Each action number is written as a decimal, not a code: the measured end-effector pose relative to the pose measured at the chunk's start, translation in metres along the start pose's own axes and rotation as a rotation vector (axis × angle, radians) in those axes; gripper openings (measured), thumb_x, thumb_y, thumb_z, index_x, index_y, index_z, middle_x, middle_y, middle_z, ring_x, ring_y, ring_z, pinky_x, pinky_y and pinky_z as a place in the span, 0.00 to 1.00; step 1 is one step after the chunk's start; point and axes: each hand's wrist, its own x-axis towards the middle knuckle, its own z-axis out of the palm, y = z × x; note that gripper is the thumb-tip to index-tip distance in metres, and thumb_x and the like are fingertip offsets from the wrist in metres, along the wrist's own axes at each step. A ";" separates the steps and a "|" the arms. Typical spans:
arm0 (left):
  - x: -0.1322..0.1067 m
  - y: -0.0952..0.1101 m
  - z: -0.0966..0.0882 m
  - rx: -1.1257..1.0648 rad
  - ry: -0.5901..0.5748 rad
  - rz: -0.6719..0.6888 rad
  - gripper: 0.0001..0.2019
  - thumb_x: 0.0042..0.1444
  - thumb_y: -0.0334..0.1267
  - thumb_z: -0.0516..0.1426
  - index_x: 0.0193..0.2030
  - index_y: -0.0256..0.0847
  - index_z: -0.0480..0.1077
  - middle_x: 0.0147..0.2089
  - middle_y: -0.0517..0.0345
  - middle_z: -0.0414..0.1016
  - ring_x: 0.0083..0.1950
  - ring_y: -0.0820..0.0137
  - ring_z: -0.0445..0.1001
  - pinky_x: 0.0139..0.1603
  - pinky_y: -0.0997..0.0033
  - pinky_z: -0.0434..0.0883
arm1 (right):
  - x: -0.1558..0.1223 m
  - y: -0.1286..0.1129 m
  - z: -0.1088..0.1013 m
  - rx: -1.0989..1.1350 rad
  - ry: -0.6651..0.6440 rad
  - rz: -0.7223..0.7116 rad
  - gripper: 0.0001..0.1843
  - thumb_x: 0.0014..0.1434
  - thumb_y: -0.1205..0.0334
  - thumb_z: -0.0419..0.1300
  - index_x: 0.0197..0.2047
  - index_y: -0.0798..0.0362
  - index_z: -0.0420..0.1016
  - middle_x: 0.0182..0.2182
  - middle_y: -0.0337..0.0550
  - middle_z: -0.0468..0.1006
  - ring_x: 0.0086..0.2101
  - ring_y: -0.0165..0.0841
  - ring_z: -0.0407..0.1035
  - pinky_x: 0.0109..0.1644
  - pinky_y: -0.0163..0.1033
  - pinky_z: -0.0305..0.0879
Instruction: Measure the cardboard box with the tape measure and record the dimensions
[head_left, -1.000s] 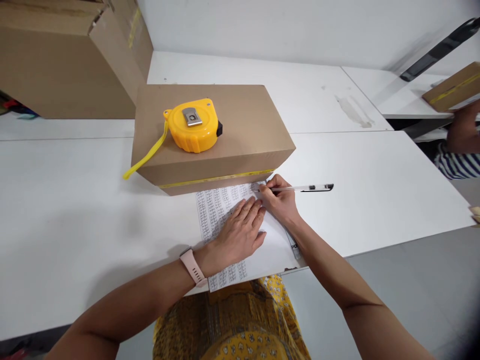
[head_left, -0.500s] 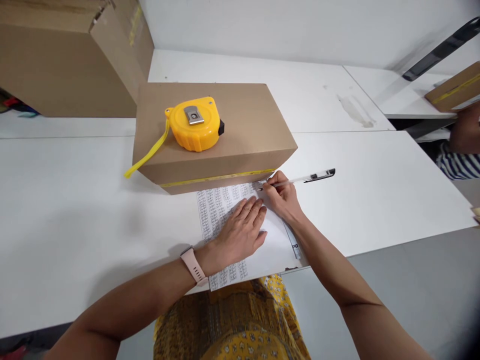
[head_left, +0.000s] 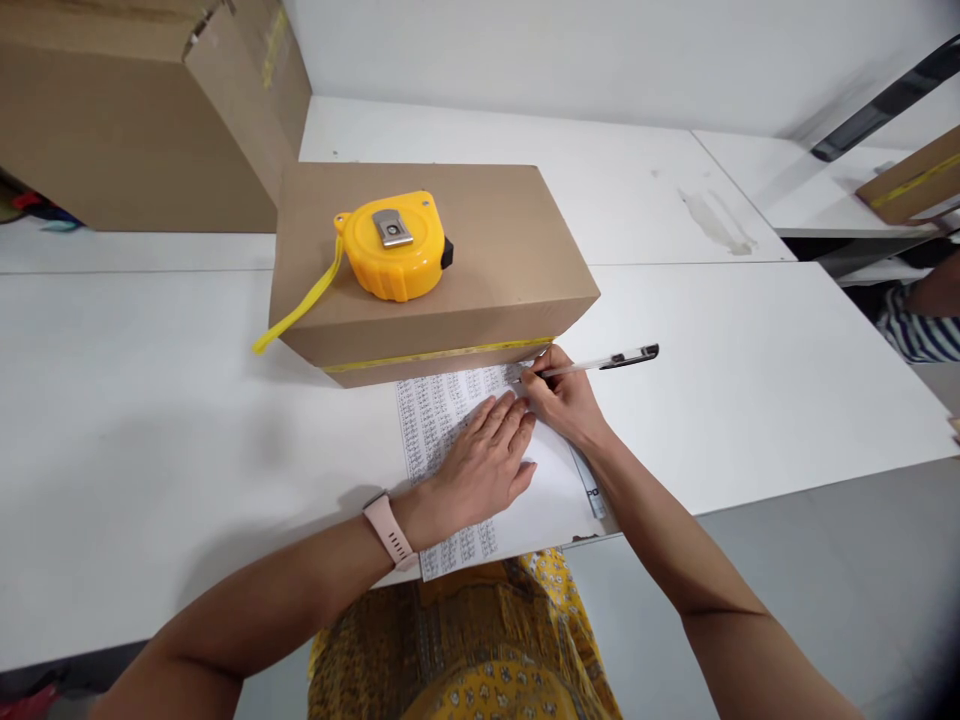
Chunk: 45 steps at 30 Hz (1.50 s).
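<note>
A sheet of paper (head_left: 540, 500) covered in columns of small handwriting lies at the table's front edge. My left hand (head_left: 484, 460) rests flat on it, fingers stretched out, with a pink watch strap (head_left: 388, 530) at the wrist. My right hand (head_left: 564, 400) is closed around a clear pen (head_left: 615, 361) with a black end, its tip down near the top of the sheet. Just beyond the paper stands a brown cardboard box (head_left: 480, 240) with a yellow tape strip along its near side. On the box lies a yellow tape measure (head_left: 394, 248), its yellow strap hanging to the left.
A larger cardboard box (head_left: 135, 140) stands at the back left on the white table (head_left: 750, 380). At the far right are another taped box (head_left: 915, 185), a black bar (head_left: 885, 100) and a person's striped sleeve (head_left: 919, 325).
The pen's upper end has swung slightly left and down in my right hand. My left hand stays on the paper. At the far right the other person's arm has shifted.
</note>
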 end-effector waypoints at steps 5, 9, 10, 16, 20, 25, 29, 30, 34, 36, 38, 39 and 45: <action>0.000 0.000 -0.001 0.000 -0.010 0.000 0.28 0.71 0.48 0.50 0.67 0.25 0.66 0.70 0.36 0.66 0.74 0.51 0.62 0.76 0.52 0.55 | 0.000 0.000 0.000 -0.011 -0.012 -0.013 0.09 0.55 0.65 0.60 0.30 0.48 0.61 0.20 0.29 0.60 0.22 0.26 0.54 0.26 0.35 0.51; 0.000 0.000 -0.001 0.000 -0.002 0.009 0.29 0.71 0.48 0.51 0.67 0.24 0.66 0.70 0.35 0.67 0.73 0.50 0.62 0.75 0.52 0.55 | 0.000 0.002 0.000 -0.021 -0.017 -0.017 0.08 0.55 0.65 0.60 0.30 0.48 0.61 0.20 0.29 0.60 0.22 0.26 0.54 0.26 0.36 0.51; 0.000 0.000 -0.002 0.001 -0.002 0.008 0.29 0.71 0.48 0.51 0.67 0.24 0.66 0.69 0.35 0.68 0.73 0.50 0.63 0.75 0.51 0.55 | 0.000 0.003 0.000 -0.026 -0.017 -0.017 0.08 0.55 0.65 0.60 0.30 0.48 0.61 0.20 0.29 0.60 0.22 0.26 0.54 0.26 0.36 0.51; 0.000 0.000 -0.002 0.008 -0.005 0.009 0.28 0.71 0.48 0.51 0.67 0.25 0.67 0.69 0.36 0.68 0.73 0.51 0.63 0.75 0.51 0.55 | 0.001 0.003 0.001 -0.055 -0.005 -0.031 0.08 0.56 0.65 0.59 0.31 0.48 0.61 0.21 0.29 0.60 0.22 0.26 0.54 0.26 0.36 0.51; 0.000 0.000 -0.001 0.011 0.000 0.006 0.28 0.71 0.48 0.51 0.67 0.25 0.67 0.69 0.37 0.68 0.73 0.51 0.63 0.75 0.52 0.55 | 0.000 0.003 0.001 -0.042 -0.001 -0.028 0.09 0.57 0.64 0.59 0.31 0.48 0.60 0.21 0.29 0.60 0.22 0.26 0.53 0.26 0.36 0.51; 0.000 0.000 0.000 0.008 0.011 0.005 0.28 0.71 0.48 0.50 0.66 0.25 0.67 0.69 0.36 0.68 0.72 0.51 0.64 0.75 0.52 0.56 | 0.000 0.003 0.001 -0.033 -0.009 -0.026 0.08 0.56 0.64 0.59 0.30 0.48 0.61 0.21 0.29 0.59 0.22 0.26 0.53 0.26 0.35 0.51; 0.000 0.000 -0.001 -0.004 -0.009 0.003 0.28 0.71 0.47 0.50 0.67 0.24 0.67 0.70 0.35 0.67 0.73 0.51 0.62 0.75 0.51 0.56 | -0.001 0.001 0.000 -0.048 -0.013 -0.014 0.08 0.55 0.65 0.59 0.30 0.48 0.61 0.20 0.29 0.59 0.22 0.27 0.53 0.26 0.35 0.51; 0.000 0.000 -0.002 -0.005 -0.016 0.001 0.28 0.71 0.48 0.50 0.67 0.25 0.66 0.70 0.35 0.67 0.73 0.51 0.62 0.75 0.51 0.56 | -0.001 0.001 0.000 -0.052 -0.014 -0.011 0.08 0.54 0.65 0.59 0.29 0.48 0.61 0.20 0.29 0.59 0.22 0.27 0.53 0.26 0.35 0.51; 0.001 0.000 -0.003 -0.011 -0.029 -0.002 0.28 0.71 0.47 0.50 0.67 0.24 0.66 0.70 0.35 0.67 0.73 0.51 0.62 0.75 0.51 0.56 | 0.000 0.000 0.001 -0.059 -0.002 -0.023 0.08 0.54 0.64 0.59 0.29 0.48 0.61 0.20 0.29 0.59 0.22 0.26 0.53 0.26 0.35 0.51; 0.001 0.000 -0.004 -0.009 -0.032 -0.002 0.28 0.71 0.47 0.50 0.67 0.24 0.66 0.70 0.35 0.67 0.73 0.51 0.62 0.75 0.51 0.56 | 0.000 0.000 0.001 -0.062 0.007 -0.027 0.08 0.54 0.65 0.59 0.29 0.48 0.61 0.20 0.30 0.60 0.22 0.26 0.54 0.26 0.35 0.52; 0.001 0.000 -0.004 -0.004 -0.033 -0.002 0.28 0.71 0.47 0.50 0.67 0.25 0.66 0.70 0.36 0.67 0.73 0.51 0.62 0.75 0.51 0.55 | 0.000 0.000 0.000 -0.068 0.024 -0.020 0.08 0.55 0.64 0.59 0.29 0.48 0.61 0.20 0.30 0.61 0.22 0.26 0.55 0.26 0.35 0.52; 0.001 0.000 -0.005 -0.001 -0.033 0.000 0.28 0.71 0.47 0.50 0.67 0.25 0.66 0.70 0.36 0.67 0.73 0.51 0.62 0.75 0.51 0.55 | 0.000 -0.001 0.000 -0.072 0.033 -0.015 0.08 0.55 0.64 0.59 0.29 0.48 0.61 0.20 0.30 0.61 0.22 0.27 0.55 0.26 0.35 0.53; 0.001 -0.001 -0.004 0.000 -0.016 0.012 0.28 0.71 0.48 0.50 0.66 0.24 0.67 0.69 0.35 0.67 0.73 0.50 0.62 0.75 0.51 0.56 | 0.000 0.000 -0.001 -0.094 0.025 -0.022 0.09 0.55 0.63 0.60 0.29 0.48 0.61 0.21 0.30 0.61 0.22 0.27 0.54 0.26 0.36 0.53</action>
